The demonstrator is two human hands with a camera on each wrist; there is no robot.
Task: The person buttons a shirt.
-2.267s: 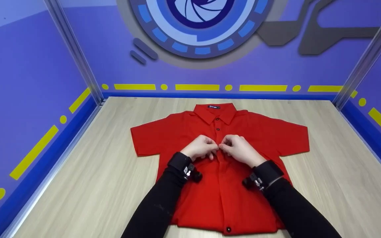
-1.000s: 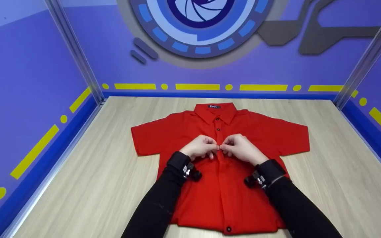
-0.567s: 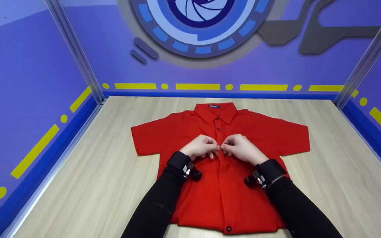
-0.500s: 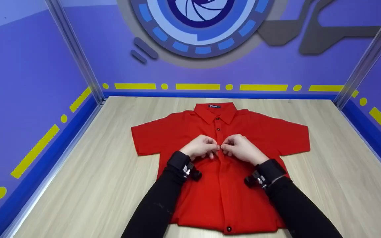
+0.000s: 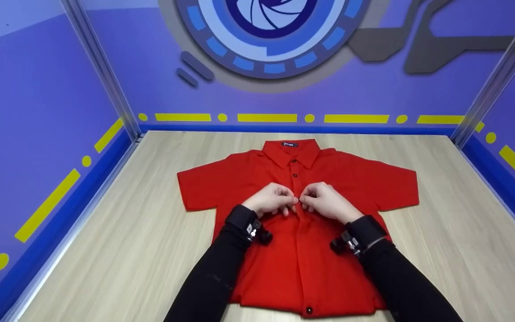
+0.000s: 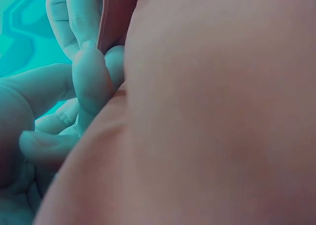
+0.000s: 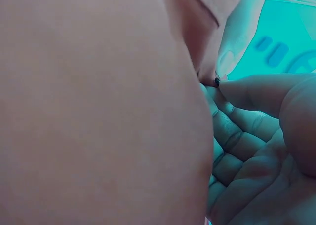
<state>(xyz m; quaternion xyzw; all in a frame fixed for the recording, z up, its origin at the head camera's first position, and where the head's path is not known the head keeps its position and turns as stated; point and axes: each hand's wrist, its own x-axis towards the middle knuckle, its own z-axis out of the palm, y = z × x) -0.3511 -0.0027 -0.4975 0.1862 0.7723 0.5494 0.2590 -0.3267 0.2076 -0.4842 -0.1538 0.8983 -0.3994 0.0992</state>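
Note:
A red short-sleeved shirt (image 5: pixel 266 264) lies front up, collar at the far side. Dark buttons show near the collar, among them an upper button (image 5: pixel 295 175), and a lower button (image 5: pixel 309 310) sits at the near hem. My left hand (image 5: pixel 272 200) pinches the front placket at mid-chest between thumb and fingers. Facing it, my right hand (image 5: pixel 329 203) pinches the same strip, fingertips close to the left ones. In the right wrist view a small dark button (image 7: pixel 217 81) shows at the right thumb tip. Raised cloth (image 6: pixel 217 116) hides much of the left wrist view.
The shirt lies on a light wood table (image 5: pixel 119 232). Blue printed panels (image 5: pixel 52 103) enclose it at the back and sides, with metal posts (image 5: pixel 101 67) at the back corners. Black wrist cameras (image 5: pixel 262 235) sit on both forearms, close over the shirt.
Both hands stay at the same spot on the placket. Compared with the oldest frame, the right hand has shifted slightly to the right, leaving a small gap between the fingertips.

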